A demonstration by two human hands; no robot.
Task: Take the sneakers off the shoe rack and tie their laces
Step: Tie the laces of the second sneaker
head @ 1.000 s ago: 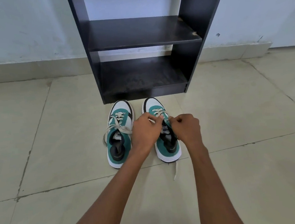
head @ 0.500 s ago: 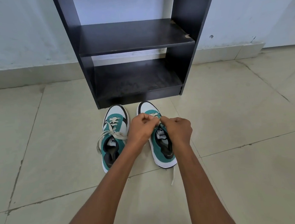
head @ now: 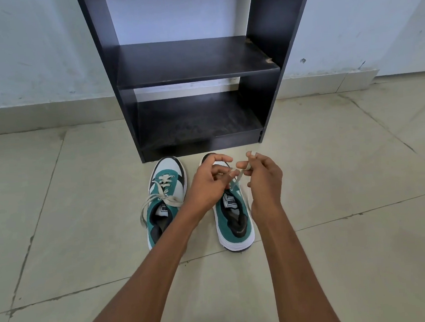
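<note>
Both hands have lifted apart; left hand [head: 204, 187] and right hand [head: 265, 179] fingers pinch the cream lace [head: 237, 178] above the teal-and-white right sneaker [head: 234, 222].

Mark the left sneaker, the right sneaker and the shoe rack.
left sneaker [head: 167, 170], head view, white toe cap.
right sneaker [head: 234, 225], head view, green heel collar.
shoe rack [head: 193, 60], head view, upper shelf board.

Two green-and-white sneakers [head: 166, 202] lie side by side on the tiled floor [head: 336, 202]; black wooden shoe rack [head: 194, 68] behind, right sneaker [head: 233, 217] beneath the fingers [head: 242, 164].
</note>
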